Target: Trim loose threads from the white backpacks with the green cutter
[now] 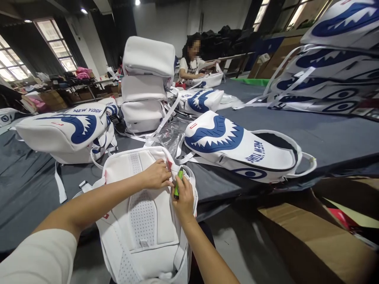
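A white backpack (167,228) lies back side up in front of me, partly over the table edge, its dotted mesh padding showing. My left hand (158,174) rests on its upper part with bent fingers, gripping the fabric by a shoulder strap and a small red patch (169,165). Just right of it, my right hand (184,199) is closed around a green pen-like tool (178,183) with black ends. The tool's upper end is close to the white strap; whether it touches cannot be made out.
The dark-covered table (322,144) carries a white-and-blue shark-face backpack (216,136), a stack of white backpacks (145,88), more backpacks (59,130) at left and a tall pile (334,79) at right. A person (192,65) works across the table. Cardboard (319,236) stands lower right.
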The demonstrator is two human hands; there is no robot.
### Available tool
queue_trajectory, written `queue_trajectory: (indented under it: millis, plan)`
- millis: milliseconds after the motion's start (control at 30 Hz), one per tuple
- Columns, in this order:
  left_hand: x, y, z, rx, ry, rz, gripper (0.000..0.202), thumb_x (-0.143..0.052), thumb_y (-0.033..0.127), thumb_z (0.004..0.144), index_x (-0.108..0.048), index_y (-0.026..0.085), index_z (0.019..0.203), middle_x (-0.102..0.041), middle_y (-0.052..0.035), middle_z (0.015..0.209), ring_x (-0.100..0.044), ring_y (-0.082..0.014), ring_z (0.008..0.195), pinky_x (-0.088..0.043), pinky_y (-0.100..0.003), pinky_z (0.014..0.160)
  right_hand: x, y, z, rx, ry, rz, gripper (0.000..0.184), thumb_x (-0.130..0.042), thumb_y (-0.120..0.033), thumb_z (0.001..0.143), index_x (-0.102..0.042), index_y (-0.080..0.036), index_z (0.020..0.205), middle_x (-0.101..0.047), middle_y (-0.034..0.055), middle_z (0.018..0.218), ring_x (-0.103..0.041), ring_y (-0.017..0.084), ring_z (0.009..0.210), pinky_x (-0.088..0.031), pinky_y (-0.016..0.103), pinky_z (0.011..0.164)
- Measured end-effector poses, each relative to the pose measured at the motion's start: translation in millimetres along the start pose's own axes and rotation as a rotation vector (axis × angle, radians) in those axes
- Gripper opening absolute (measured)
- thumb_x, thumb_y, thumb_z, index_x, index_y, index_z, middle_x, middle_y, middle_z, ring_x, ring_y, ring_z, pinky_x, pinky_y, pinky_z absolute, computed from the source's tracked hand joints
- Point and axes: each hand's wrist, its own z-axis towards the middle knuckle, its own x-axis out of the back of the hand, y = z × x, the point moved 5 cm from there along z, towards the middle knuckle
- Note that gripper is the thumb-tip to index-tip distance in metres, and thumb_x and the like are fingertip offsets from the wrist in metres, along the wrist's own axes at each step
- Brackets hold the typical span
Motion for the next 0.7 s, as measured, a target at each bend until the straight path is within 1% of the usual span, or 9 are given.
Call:
queue_trajectory:
  millis: [100,167,233,367,467,533,600,633,700]
  plan:
    - [4.0,-11.6,-5.1,-0.107,-0.024,0.019,0.047,-0.051,0.058,0.096,-0.066,0.019,0.075,-0.067,-0.0043,0.073,-0.055,-0.0213,0.08,-0.035,-0.045,0.102,-5.8,-0.1,-0.9,0.01,-0.054,-0.035,0.054,-0.05,-0.013,0.092,-0.046,-0.023,0.145,-0.055,0.0189,0.134,-0.055,0.032,0.124,-0.053,0.052,0.096]
    - [8.0,-21.6,-8.8,-0.168,-0.043,0.034,0.043,-0.055,0.059,0.093,-0.066,0.021,0.076,-0.068,-0.0037,0.076,-0.056,-0.0215,0.086,-0.03,-0.045,0.111,-7.8,0.5,-1.2,0.012,-0.064,-0.047,0.056,-0.051,-0.011,0.09,-0.046,-0.023,0.145,-0.054,0.0184,0.134,-0.055,0.032,0.124,-0.053,0.051,0.096]
    - [11.9,-31.6,-11.1,-0.189,-0.049,0.051,0.04,-0.055,0.058,0.093,-0.066,0.022,0.079,-0.068,-0.0037,0.081,-0.056,-0.0217,0.093,-0.025,-0.044,0.117,-8.0,1.6,-1.8,0.007,-0.056,-0.048,0.058,-0.05,-0.01,0.09,-0.045,-0.025,0.145,-0.054,0.0173,0.135,-0.054,0.031,0.124,-0.053,0.05,0.097]
    - [20.6,-53.7,-12.9,-0.117,-0.023,0.09,0.042,-0.045,0.054,0.099,-0.065,0.021,0.082,-0.067,-0.0059,0.083,-0.055,-0.0231,0.099,-0.022,-0.048,0.119,-7.2,2.8,-4.4,0.014,-0.048,-0.032,0.058,-0.049,-0.009,0.091,-0.045,-0.026,0.146,-0.055,0.0171,0.135,-0.054,0.031,0.126,-0.053,0.05,0.097]
    - [27.4,-71.7,-14.4,-0.072,-0.01,0.098,0.04,-0.047,0.052,0.099,-0.065,0.021,0.08,-0.067,-0.005,0.083,-0.055,-0.0221,0.099,-0.023,-0.047,0.119,-8.0,2.8,-5.4,0.02,-0.06,-0.024,0.054,-0.049,-0.009,0.092,-0.047,-0.023,0.144,-0.055,0.0181,0.136,-0.053,0.031,0.128,-0.052,0.05,0.098]
    - [32.2,-81.8,-15.6,-0.011,0.012,0.104,0.039,-0.048,0.05,0.098,-0.065,0.02,0.08,-0.067,-0.0049,0.082,-0.055,-0.023,0.099,-0.024,-0.049,0.119,-8.3,2.7,-5.1,0.023,-0.062,-0.021,0.051,-0.049,-0.009,0.093,-0.049,-0.022,0.142,-0.055,0.0186,0.137,-0.053,0.031,0.129,-0.052,0.05,0.099]
    - [35.9,-83.6,-17.5,0.061,0.036,0.115,0.038,-0.048,0.048,0.098,-0.066,0.019,0.081,-0.067,-0.0063,0.08,-0.054,-0.0261,0.103,-0.024,-0.054,0.117,-7.9,2.6,-4.2,0.025,-0.065,-0.024,0.048,-0.049,-0.011,0.093,-0.05,-0.022,0.141,-0.056,0.0181,0.138,-0.053,0.03,0.13,-0.051,0.049,0.099]
    - [37.0,-79.6,-18.8,0.085,0.043,0.121,0.039,-0.049,0.049,0.098,-0.067,0.018,0.082,-0.067,-0.0072,0.08,-0.053,-0.0278,0.106,-0.023,-0.056,0.117,-7.0,2.9,-3.6,0.021,-0.065,-0.028,0.047,-0.049,-0.011,0.094,-0.05,-0.022,0.14,-0.057,0.0177,0.137,-0.053,0.03,0.13,-0.052,0.049,0.099]
    - [36.5,-62.4,-21.9,0.096,0.026,0.122,0.041,-0.054,0.053,0.095,-0.068,0.017,0.083,-0.067,-0.0086,0.083,-0.053,-0.03,0.108,-0.024,-0.058,0.116,-2.8,2.8,-1.9,0.012,-0.046,-0.025,0.045,-0.05,-0.014,0.095,-0.05,-0.023,0.139,-0.059,0.0165,0.134,-0.055,0.029,0.128,-0.052,0.048,0.098]
